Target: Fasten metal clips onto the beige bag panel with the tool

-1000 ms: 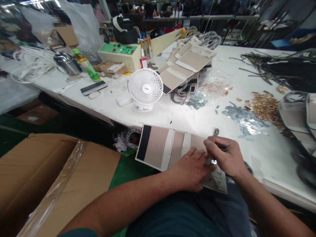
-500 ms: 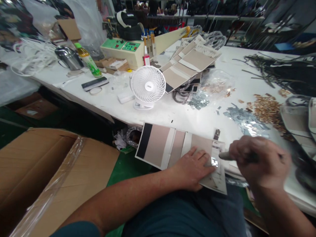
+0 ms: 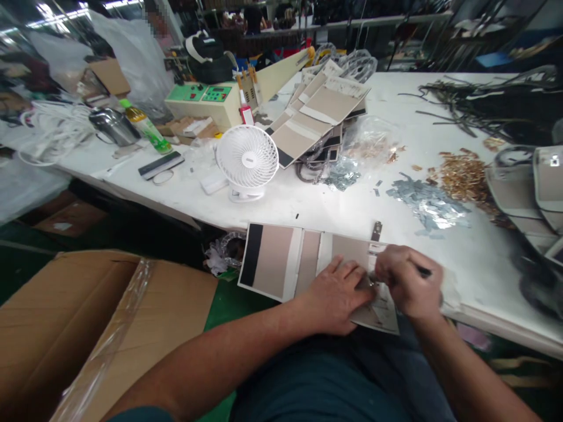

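A flat beige, white and black panel (image 3: 281,261) lies across the table's near edge and my lap. My left hand (image 3: 336,293) rests flat on its right part, fingers spread, pressing it down. Just right of it, my right hand (image 3: 407,281) is closed around a thin dark tool (image 3: 423,271) and meets the left fingertips over a small metal fitting, which the hands mostly hide. A small dark metal clip (image 3: 376,230) lies on the table just above the panel.
A white desk fan (image 3: 247,159) stands behind the panel, with a stack of like panels (image 3: 316,114) further back. Silver pieces (image 3: 424,202) and brass pieces (image 3: 464,176) lie at right. An open cardboard box (image 3: 88,328) stands at lower left. A green-topped machine (image 3: 206,99) sits at the back.
My right hand swung out to the right with the tool, then came back to the left hand over the fitting. The left hand stayed on the panel.
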Available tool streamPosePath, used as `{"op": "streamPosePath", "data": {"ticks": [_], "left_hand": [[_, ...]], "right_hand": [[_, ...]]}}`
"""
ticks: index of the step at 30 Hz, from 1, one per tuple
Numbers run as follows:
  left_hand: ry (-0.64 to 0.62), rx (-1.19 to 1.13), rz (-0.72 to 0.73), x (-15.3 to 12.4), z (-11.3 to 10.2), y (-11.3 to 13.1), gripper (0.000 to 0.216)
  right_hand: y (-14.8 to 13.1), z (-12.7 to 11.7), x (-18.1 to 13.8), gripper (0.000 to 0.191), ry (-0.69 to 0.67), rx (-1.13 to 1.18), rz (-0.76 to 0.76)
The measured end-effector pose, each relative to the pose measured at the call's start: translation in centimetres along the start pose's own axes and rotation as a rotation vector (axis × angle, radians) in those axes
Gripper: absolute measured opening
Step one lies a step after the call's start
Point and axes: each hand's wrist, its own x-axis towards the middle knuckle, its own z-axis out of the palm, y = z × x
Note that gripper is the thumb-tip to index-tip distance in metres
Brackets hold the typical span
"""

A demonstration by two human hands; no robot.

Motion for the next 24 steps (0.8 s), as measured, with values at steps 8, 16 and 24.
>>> {"op": "streamPosePath", "data": {"ticks": [8,16,24], "left_hand": [[-0.010,-0.017,-0.003,-0.3,0.3,-0.2,0.078],[0.131,-0.125,0.009,-0.5,1.1,-0.6,0.062],[0.209,-0.165,0.045,-1.0,-0.2,-0.5,0.072]], "right_hand": [[-0.8,-4.3,-5.5,0.056,-0.039,-0.403,0.345],[4.2,-4.1,-15.1,0.067,0.238,0.072,0.998],[3.3,-0.4,-13.1,0.050,0.394,0.034,0.711]]}}
